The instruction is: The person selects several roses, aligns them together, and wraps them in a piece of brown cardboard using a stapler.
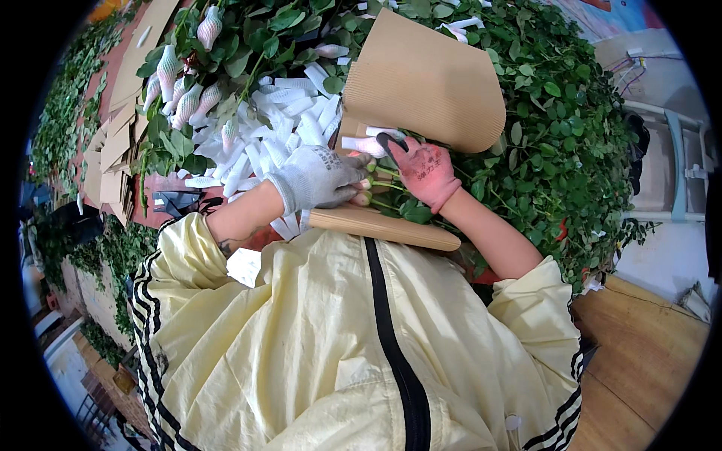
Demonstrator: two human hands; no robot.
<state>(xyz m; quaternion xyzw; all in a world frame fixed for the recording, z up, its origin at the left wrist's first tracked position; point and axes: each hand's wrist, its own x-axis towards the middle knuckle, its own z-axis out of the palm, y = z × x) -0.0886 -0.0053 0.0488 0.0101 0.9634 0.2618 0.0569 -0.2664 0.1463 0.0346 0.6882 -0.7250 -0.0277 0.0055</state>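
Observation:
My left hand (pixel 320 178), in a grey glove, reaches over a row of pale rose buds (pixel 362 198), its fingers closed together against them. Green stems (pixel 389 185) run from these buds toward the right. My right hand (pixel 426 170), in a pink glove with dark fingertips, is closed at a rose bud in a white net sleeve (pixel 364 145). Its palm side is hidden. The roses lie in a bent sheet of brown corrugated cardboard (pixel 425 79), whose near edge (pixel 383 225) curves up against my jacket.
Loose white foam net sleeves (pixel 289 113) are heaped left of the cardboard. Netted rose buds (pixel 186 105) hang over leaves at the far left. Flat cardboard pieces (pixel 116 146) lie stacked beyond. A mass of leafy stems (pixel 560 128) fills the right side, near a pale metal frame (pixel 673 165).

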